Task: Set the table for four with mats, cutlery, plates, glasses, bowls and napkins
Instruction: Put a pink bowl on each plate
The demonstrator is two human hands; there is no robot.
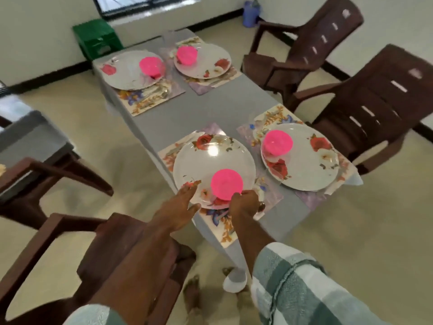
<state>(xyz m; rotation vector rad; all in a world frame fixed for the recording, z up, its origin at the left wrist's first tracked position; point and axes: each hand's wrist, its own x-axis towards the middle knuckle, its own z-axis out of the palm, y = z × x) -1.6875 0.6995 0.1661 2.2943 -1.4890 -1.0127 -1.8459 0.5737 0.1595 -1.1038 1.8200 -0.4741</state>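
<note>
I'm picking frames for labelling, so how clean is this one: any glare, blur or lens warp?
Head view: a bright glare patch sits on the nearest plate; the whole frame is soft, with the chairs and left edge smeared; wide-angle warp bends the table and walls; lighting is even, shadows faint; cutlery on the far mats is too blurred to make out; both hands stay readable.

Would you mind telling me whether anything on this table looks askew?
The pink plastic bowl sits off-centre on the nearest white floral plate, by its near rim, where the right hand grips it; the plate overhangs its mat.
</note>
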